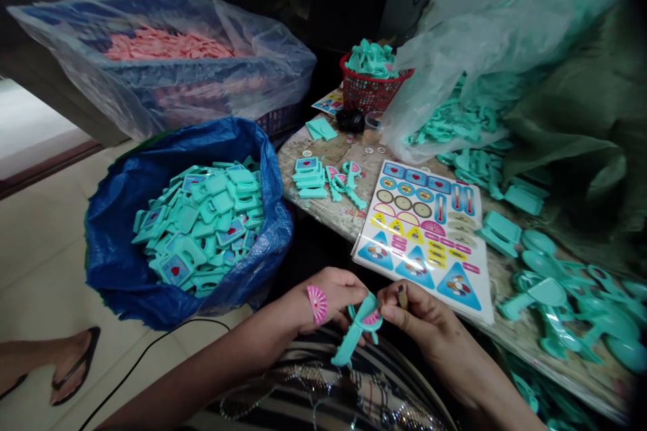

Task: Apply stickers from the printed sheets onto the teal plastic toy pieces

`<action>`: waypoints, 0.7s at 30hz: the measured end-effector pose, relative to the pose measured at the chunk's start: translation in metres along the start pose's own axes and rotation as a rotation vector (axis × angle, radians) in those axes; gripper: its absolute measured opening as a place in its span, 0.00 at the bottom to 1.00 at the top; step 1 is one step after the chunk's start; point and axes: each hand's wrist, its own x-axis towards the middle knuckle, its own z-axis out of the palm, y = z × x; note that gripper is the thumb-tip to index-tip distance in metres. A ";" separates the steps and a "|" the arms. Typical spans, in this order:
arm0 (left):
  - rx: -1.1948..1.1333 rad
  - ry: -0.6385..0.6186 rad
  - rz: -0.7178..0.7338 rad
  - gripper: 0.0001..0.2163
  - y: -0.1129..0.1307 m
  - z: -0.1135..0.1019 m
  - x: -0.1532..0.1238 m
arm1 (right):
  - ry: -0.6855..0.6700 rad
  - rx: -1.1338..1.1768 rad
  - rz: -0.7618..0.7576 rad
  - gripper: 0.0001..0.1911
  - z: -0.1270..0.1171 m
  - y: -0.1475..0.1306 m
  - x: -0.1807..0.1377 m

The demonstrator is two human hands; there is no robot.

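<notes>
My left hand (336, 296) is closed round a teal plastic toy piece (348, 343) with a long flat handle, held above my lap. A pink half-round sticker (373, 318) lies on the head of that piece. At its edge, the thumb and fingertips of my right hand (422, 313) are pinched together; how much of the sticker is stuck down I cannot tell. Another pink fan-patterned sticker (317, 304) clings to my left wrist. Just beyond my hands, a sticker sheet (404, 269) with hearts, dials, thermometers and triangles rests on the worktable (336, 219).
A blue sack (273, 229) of teal pieces stands left, before a plastic-lined crate (202, 71) of pink parts. On the table are stacked teal pieces (309, 178), stickered pieces (346, 182), a red basket (371, 91), a clear bag (429, 67) and loose teal parts (581, 303).
</notes>
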 end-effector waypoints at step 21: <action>0.000 -0.043 -0.052 0.13 -0.006 -0.004 0.000 | -0.014 0.366 0.065 0.08 0.008 0.005 -0.003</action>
